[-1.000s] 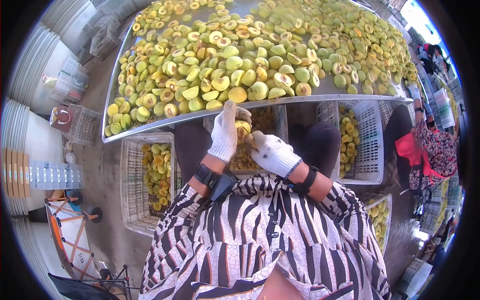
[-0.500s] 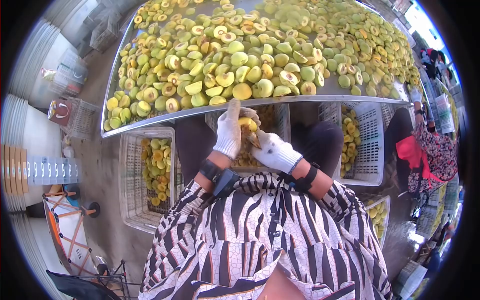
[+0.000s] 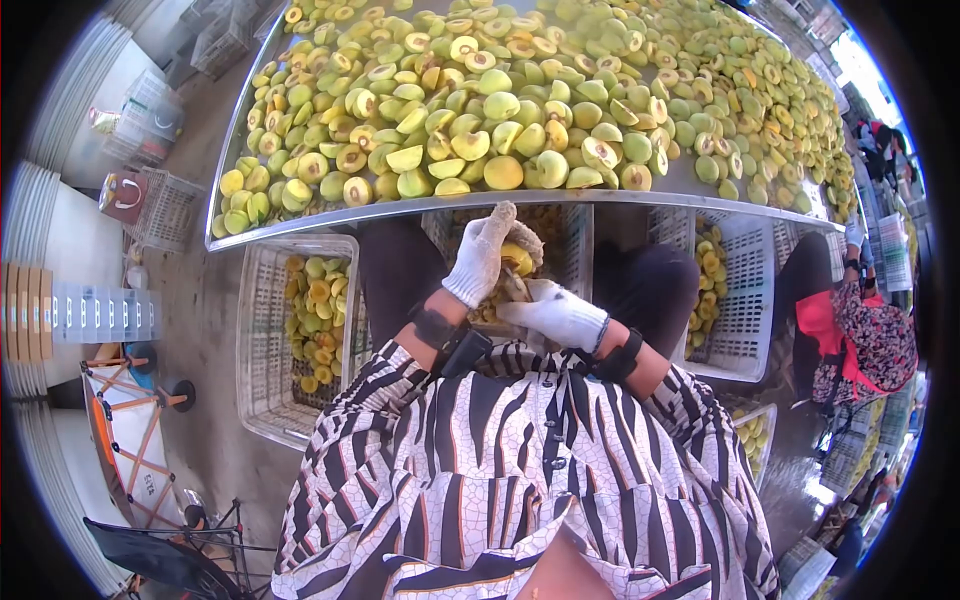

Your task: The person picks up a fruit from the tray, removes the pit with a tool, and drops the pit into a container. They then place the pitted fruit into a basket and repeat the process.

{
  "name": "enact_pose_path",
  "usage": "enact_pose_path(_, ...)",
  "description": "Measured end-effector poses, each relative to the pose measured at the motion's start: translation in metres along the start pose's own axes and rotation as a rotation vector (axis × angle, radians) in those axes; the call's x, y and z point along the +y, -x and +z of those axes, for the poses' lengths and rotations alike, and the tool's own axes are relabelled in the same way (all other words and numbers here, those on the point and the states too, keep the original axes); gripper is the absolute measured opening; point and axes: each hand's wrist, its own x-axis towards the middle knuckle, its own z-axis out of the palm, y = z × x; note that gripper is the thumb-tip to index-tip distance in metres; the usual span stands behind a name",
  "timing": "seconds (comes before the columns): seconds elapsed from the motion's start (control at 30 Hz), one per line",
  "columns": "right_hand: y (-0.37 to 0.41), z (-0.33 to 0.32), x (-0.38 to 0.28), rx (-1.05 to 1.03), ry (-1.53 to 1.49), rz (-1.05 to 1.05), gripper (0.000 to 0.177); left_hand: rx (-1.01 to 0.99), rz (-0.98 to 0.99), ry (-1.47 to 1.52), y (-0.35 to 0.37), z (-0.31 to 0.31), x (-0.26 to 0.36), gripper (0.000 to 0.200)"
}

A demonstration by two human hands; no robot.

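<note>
Both my hands wear white knit gloves and meet over my lap, just below the table's metal edge. In my left hand (image 3: 486,258) is a yellow-green stone fruit (image 3: 518,258), much like a plum or apricot, with the fingers wrapped round it and the thumb pointing up. My right hand (image 3: 556,312) is closed on a small pointed tool (image 3: 516,287), its narrow end against the fruit; most of the tool is hidden by the glove. Below the hands, a crate (image 3: 571,235) between my knees holds cut fruit.
Halved fruit (image 3: 480,110) is heaped across the metal-rimmed table (image 3: 400,211) ahead. Crates of fruit stand left (image 3: 262,385) and right (image 3: 742,300) of my legs. At far right sits another person (image 3: 870,335) in a patterned top. A folding frame (image 3: 140,430) stands at left.
The view has shifted slightly, so the table and hands sit a little differently in it. My right hand has turned a little at the fruit; both hands keep their hold.
</note>
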Motion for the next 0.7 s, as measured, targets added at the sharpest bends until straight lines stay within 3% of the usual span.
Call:
enact_pose_path(0.07, -0.005, -0.002, 0.022, -0.096, -0.368, -0.106, 0.029, -0.033, -0.004, 0.07, 0.002, 0.006, 0.005, 0.064)
enact_pose_path(0.17, -0.005, -0.011, 0.029, -0.19, -0.572, -0.089, 0.025, -0.086, -0.116, 0.315, 0.002, 0.013, 0.012, 0.063)
enact_pose_path(0.27, -0.008, -0.021, 0.039, -0.445, -0.696, -0.039, 0.017, -0.14, -0.194, 0.518, -0.001, 0.013, 0.007, 0.062)
enact_pose_path(0.37, -0.007, -0.026, 0.039, -0.427, -0.563, -0.064, 0.021, -0.133, -0.158, 0.226, -0.005, -0.005, 0.008, 0.06)
enact_pose_path(0.43, -0.014, -0.036, 0.044, -0.358, -0.347, -0.054, 0.029, 0.021, 0.074, -0.118, 0.006, -0.023, 0.027, 0.058)
enact_pose_path(0.47, -0.023, -0.039, 0.046, -0.243, -0.052, -0.046, 0.032, 0.106, 0.192, -0.29, 0.016, -0.037, 0.039, 0.057)
enact_pose_path(0.57, -0.034, -0.037, 0.044, 0.108, 0.682, -0.041, 0.046, 0.566, 0.289, -0.666, 0.06, -0.088, 0.081, 0.041)
enact_pose_path(0.6, -0.032, -0.039, 0.036, 0.016, 0.553, 0.026, 0.05, 0.736, 0.325, -0.853, 0.073, -0.1, 0.099, 0.034)
enact_pose_path(0.67, -0.037, -0.033, 0.044, 0.164, 0.708, -0.027, 0.054, 0.949, 0.517, -1.275, 0.078, -0.171, 0.099, 0.028)
enact_pose_path(0.7, -0.048, -0.031, 0.045, 0.143, 0.772, 0.106, 0.057, 0.959, 0.492, -1.364, 0.079, -0.176, 0.104, 0.029)
